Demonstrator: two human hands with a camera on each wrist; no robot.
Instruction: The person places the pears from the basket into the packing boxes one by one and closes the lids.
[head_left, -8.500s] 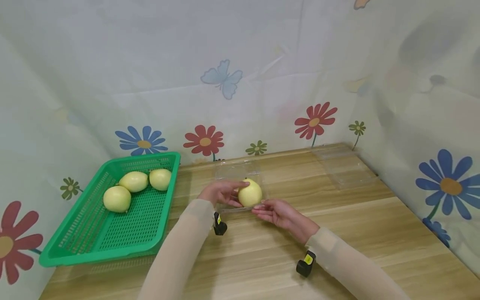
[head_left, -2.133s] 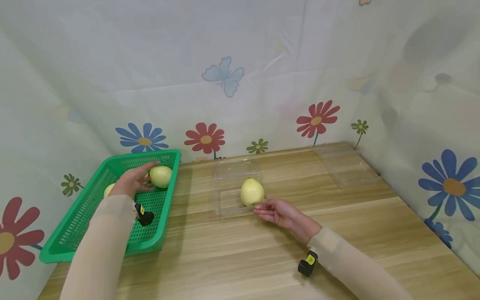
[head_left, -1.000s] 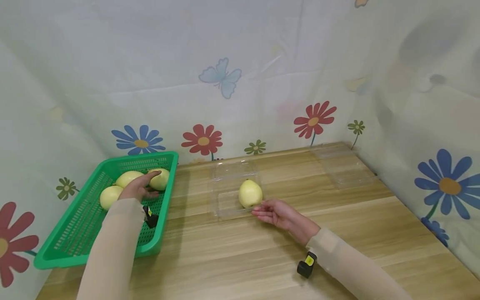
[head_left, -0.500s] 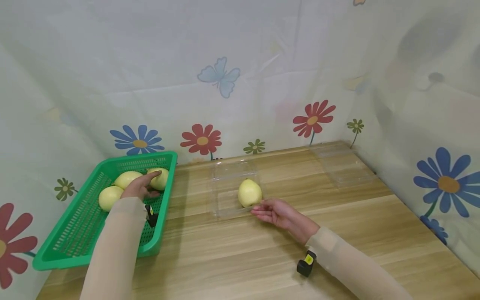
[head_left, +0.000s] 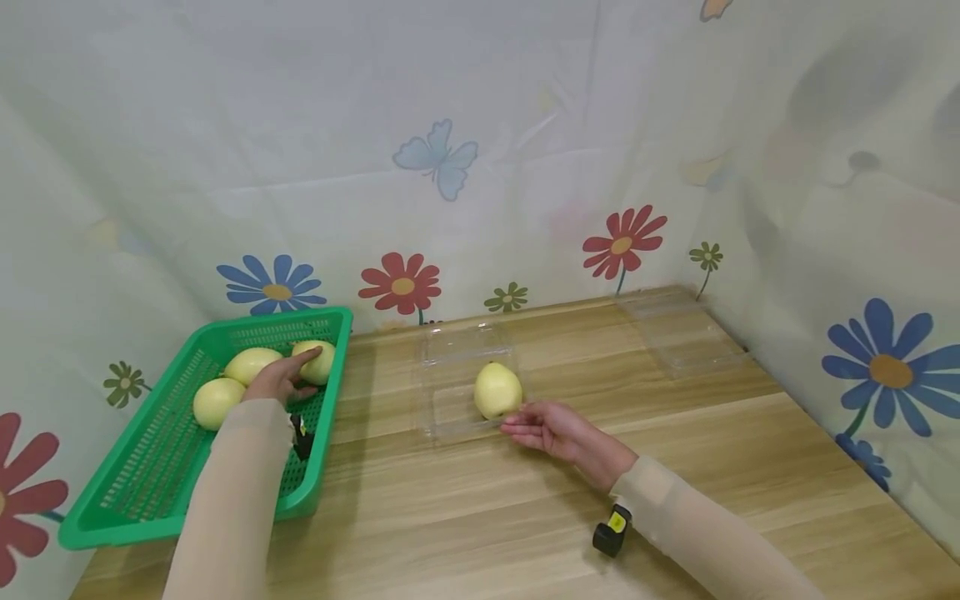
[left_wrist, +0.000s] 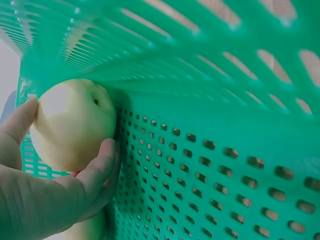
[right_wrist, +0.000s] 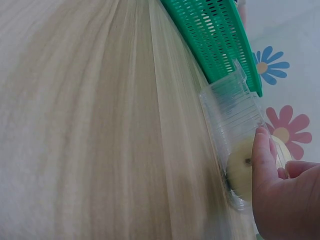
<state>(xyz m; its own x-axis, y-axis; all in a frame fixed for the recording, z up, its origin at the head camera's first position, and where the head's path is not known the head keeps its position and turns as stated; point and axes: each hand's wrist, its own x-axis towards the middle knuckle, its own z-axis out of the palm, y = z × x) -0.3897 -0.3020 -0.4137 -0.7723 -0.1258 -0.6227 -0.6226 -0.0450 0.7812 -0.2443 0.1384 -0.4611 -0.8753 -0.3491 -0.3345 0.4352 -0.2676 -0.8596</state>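
In the green basket, my left hand holds the right-hand yellow pear. The left wrist view has thumb and fingers on opposite sides of this pear, near the basket's perforated wall. Two other pears lie left of the hand. My right hand pinches the front right edge of a clear plastic box, thumb outside in the right wrist view. One pear sits inside the box at the right, stem up; the box's left part holds nothing.
A second clear plastic box lies at the back right of the wooden table. A flower-printed curtain closes off the back and both sides.
Earlier, my left hand held a pear in the box. It has let that pear go, moved left into the basket and closed round another. My right hand has stayed at the box edge.
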